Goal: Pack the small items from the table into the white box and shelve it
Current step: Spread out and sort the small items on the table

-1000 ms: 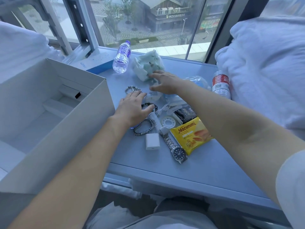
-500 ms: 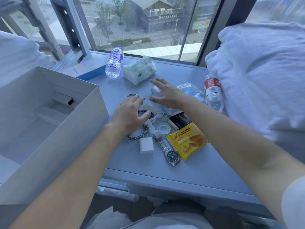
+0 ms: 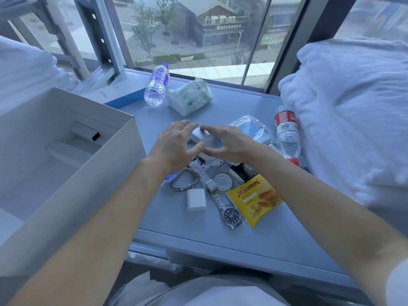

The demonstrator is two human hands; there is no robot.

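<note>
White box [image 3: 72,155] open; small items [image 3: 198,191] on table [image 3: 254,235].

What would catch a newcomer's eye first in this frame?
Both hands meet mid-table: the left hand and right hand cup, fingers spread, over a small clear-wrapped item whose identity is unclear. Just nearer lies a clutter of small things, with the yellow snack packet, the steel wristwatch and the white charger standing out. The open white box fills the left side.

Your left hand [image 3: 174,146] and right hand [image 3: 229,143] hide the small items beneath; the white box [image 3: 92,173] runs off frame.
</note>
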